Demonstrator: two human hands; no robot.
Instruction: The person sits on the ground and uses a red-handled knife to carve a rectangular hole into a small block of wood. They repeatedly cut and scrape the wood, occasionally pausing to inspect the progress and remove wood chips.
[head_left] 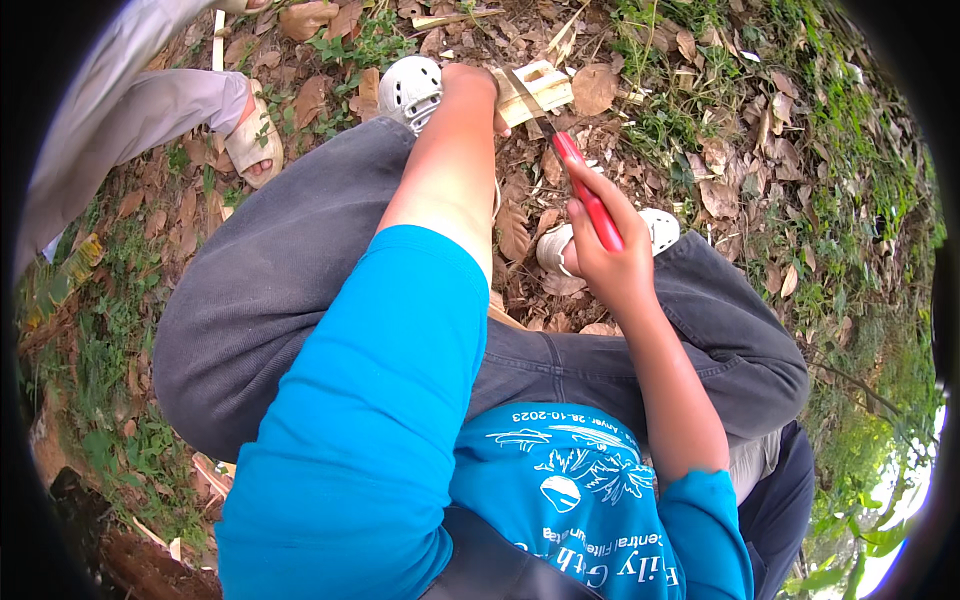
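We look down from the head camera at a person squatting on leaf-littered ground, knees in grey trousers, sleeves blue.

Right hand: closed in a fist around the red handle of a knife. We see the handle run up and to the left out of the fist; the dark blade continues past it and its tip lies against a pale piece of split wood.

Left hand: at the end of the outstretched forearm, it sits on the left end of the same wood piece and appears to grip it. The fingers are turned away from us, so we cannot tell how firmly they are closed.

The wood piece lies on the ground just ahead of the knees, between the two hands, beside a white perforated clog on the person's left foot. A second white clog shows just to the right of the right hand.

Upper left: another person's foot in a pale sandal and a grey trouser leg, well apart from the wood. Dry brown leaves and green weeds cover the soil all around.
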